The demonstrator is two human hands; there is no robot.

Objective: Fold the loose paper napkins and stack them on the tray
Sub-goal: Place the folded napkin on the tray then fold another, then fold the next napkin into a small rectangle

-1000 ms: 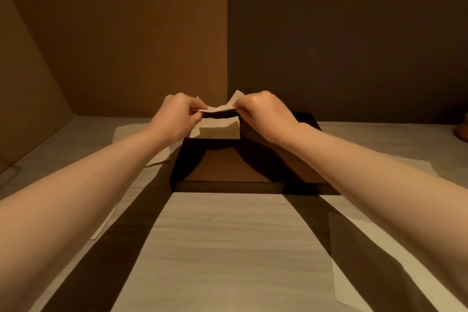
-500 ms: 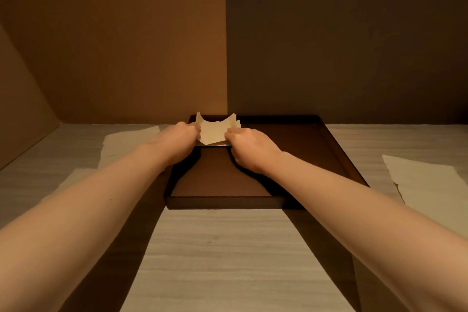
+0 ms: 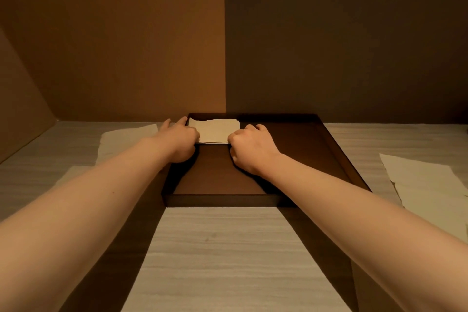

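A dark brown tray (image 3: pixel 220 200) lies on the table ahead of me. One folded cream napkin (image 3: pixel 215 130) lies flat in its far left corner. My left hand (image 3: pixel 178 140) is at the napkin's left edge, thumb side pinching it, with two fingers stretched out over the tray's rim. My right hand (image 3: pixel 250 147), its fingers curled, pinches the napkin's near right corner. The tray floor nearer to me is bare.
Loose unfolded napkins lie on the pale wood-grain table: one left of the tray (image 3: pixel 126 139), partly under my left forearm, and one on the right (image 3: pixel 428 185). Brown walls close off the back and the left side.
Both hands carried the napkin from mid-air down onto the tray's far left corner. It now lies flat, and the hands have spread to its two sides.
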